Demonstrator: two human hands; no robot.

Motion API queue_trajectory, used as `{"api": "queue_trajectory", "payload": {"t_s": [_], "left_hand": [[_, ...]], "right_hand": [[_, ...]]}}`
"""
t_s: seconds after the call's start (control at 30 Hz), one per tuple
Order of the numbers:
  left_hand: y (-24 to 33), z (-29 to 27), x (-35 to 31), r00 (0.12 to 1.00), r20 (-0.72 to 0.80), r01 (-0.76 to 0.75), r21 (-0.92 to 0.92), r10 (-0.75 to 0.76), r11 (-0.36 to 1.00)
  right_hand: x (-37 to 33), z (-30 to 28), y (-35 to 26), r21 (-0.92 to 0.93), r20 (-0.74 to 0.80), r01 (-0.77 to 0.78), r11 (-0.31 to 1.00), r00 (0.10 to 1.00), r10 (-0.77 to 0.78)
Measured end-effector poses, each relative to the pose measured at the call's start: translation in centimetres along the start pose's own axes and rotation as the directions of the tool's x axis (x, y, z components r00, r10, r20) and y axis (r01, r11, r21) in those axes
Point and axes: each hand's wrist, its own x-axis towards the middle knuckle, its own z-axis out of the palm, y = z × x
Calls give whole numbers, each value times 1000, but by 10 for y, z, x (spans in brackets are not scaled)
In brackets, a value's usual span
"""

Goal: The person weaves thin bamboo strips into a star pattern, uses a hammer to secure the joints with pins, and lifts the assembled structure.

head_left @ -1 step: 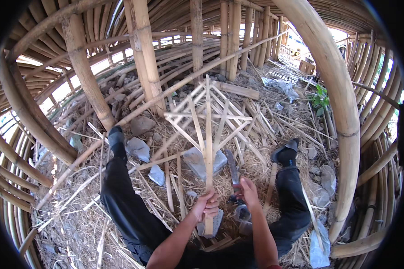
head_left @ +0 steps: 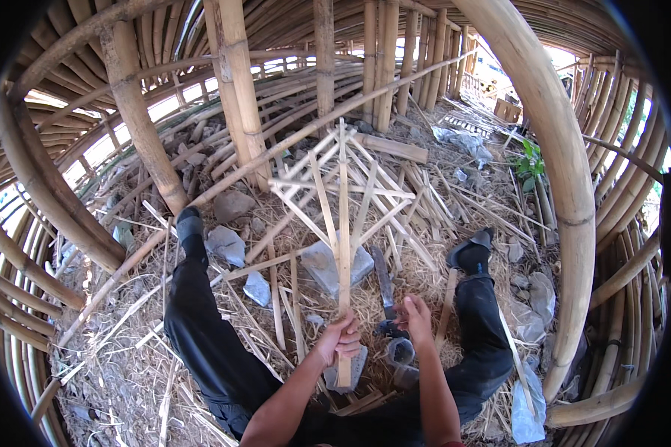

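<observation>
My left hand (head_left: 338,340) is wrapped round the lower end of a bamboo-strip frame (head_left: 344,246), a long flat strip with thinner slats crossing and slanting out into a star-like shape. The frame points away from me, above the ground. My right hand (head_left: 416,316) hovers to the right, fingers curled with thumb and fingertips close together; whether something small is between them cannot be made out. Just left of it lies a large knife (head_left: 383,277) with a dark blade, its handle toward me. Below that hand stands a small cup-like container (head_left: 400,352).
Flat stones (head_left: 328,268) and a stone block (head_left: 350,370) lie between my outstretched legs (head_left: 209,328). Loose bamboo strips (head_left: 425,205) and shavings litter the ground. Thick bamboo posts (head_left: 235,97) and a curved pole (head_left: 566,186) surround me. Plastic bags (head_left: 528,410) lie at right.
My right hand has shifted slightly right, away from the knife handle, which shows more now. The left hand keeps its grip on the frame. The whole view has shifted a little.
</observation>
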Motion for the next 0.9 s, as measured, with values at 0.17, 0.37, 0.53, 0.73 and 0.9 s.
{"api": "queue_trajectory", "payload": {"t_s": [0.17, 0.37, 0.53, 0.73, 0.9], "left_hand": [[4, 10, 3, 999, 34, -31, 92, 28, 995], [6, 16, -2, 998, 46, -49, 144, 43, 988], [7, 21, -11, 998, -4, -63, 193, 65, 979], [5, 24, -19, 997, -15, -74, 239, 79, 968], [6, 22, -28, 998, 60, -11, 111, 5, 994]], "right_hand": [[0, -75, 63, -383, -457, 276, 881, 773, -441], [1, -86, 63, -403, -571, 142, 904, 733, -370], [-10, -52, 16, -560, -420, 190, 806, 774, -474], [47, -31, -29, -672, -254, 416, 612, 647, -719], [60, -17, -23, -354, -306, 490, 796, 744, -594]]}}
